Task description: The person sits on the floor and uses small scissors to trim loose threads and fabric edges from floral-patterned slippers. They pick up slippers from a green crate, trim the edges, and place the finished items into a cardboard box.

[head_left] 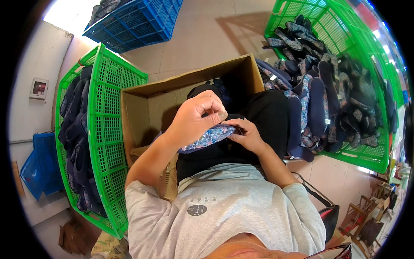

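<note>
A slipper point(208, 139) with a blue and pink floral print and a dark edge is held above my lap. My right hand point(246, 134) pinches one end of it between thumb and fingers. Just over the slipper's upper edge, my left hand point(197, 115) is closed, thumb tip pressed to the forefinger. Whatever is in that pinch is too small to make out. Part of the slipper is hidden behind the left hand and wrist.
An open cardboard box point(134, 113) stands before my knees, with dark items inside. Green crates hold slippers at left point(113, 125) and right point(366, 159), where slippers point(317, 101) pile up beside my leg. A blue crate point(142, 23) stands beyond the box.
</note>
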`<state>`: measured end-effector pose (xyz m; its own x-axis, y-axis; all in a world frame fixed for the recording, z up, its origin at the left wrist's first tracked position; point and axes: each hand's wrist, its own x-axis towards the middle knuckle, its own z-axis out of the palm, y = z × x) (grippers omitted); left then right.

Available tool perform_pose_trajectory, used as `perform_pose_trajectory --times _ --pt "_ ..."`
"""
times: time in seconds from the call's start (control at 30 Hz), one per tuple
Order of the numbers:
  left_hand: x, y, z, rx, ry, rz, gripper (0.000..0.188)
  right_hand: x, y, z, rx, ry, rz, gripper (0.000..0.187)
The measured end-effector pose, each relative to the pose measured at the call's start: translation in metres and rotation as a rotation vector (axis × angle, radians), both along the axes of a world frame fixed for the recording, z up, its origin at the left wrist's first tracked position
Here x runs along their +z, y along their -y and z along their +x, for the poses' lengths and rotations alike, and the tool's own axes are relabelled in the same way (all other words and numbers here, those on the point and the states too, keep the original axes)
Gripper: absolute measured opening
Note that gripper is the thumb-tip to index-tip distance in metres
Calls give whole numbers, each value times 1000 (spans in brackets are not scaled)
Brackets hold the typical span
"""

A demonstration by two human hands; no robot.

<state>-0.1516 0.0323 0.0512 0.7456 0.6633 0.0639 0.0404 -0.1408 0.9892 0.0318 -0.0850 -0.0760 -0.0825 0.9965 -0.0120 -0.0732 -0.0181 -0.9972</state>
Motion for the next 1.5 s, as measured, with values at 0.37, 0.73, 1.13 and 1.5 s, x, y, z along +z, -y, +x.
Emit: perform_pose_trajectory --times 0.37,0.73,1.13,1.5 --pt "-50 3 14 284 427 -913 4 13 -11 22 95 269 -14 44" --pt "-54 6 18 397 502 -1014 4 55 -32 53 154 145 2 45" --pt "-61 10 25 350 483 -990 1 72 -39 46 293 577 45 31" --pt "-63 11 29 345 452 -981 2 62 -41 46 257 562 89 26"
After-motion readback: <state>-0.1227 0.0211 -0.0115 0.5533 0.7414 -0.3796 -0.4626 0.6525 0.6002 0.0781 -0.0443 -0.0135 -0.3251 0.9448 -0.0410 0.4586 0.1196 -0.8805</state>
